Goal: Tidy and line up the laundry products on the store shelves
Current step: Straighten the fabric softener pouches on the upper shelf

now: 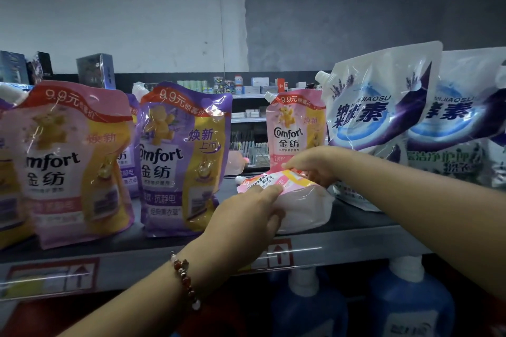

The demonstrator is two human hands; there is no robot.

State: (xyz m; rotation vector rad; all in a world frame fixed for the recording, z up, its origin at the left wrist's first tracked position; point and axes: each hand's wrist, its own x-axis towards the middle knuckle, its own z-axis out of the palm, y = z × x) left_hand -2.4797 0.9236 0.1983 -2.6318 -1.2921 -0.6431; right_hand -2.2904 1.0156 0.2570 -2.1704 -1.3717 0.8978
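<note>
- While a pink Comfort pouch point(284, 194) lies flat on the dark shelf point(356, 230) right of the frame's centre, both hands are on it.
- The left hand point(246, 219), a beaded bracelet point(186, 280) on its wrist, curls its fingers round the pouch's near edge.
- The right hand point(315, 163) pinches the pouch's far edge.
- Just behind stands an upright pink pouch point(297, 128); white-and-purple detergent bags point(383, 107) lean at the right.
- At the left stand a purple pouch point(183, 159) and another large pink pouch point(76, 164).
- Blue bottles point(410, 306) sit lower right.

grey wall point(164, 8) | far shelves of small goods point(246, 85) | beaded bracelet point(186, 279)
</note>
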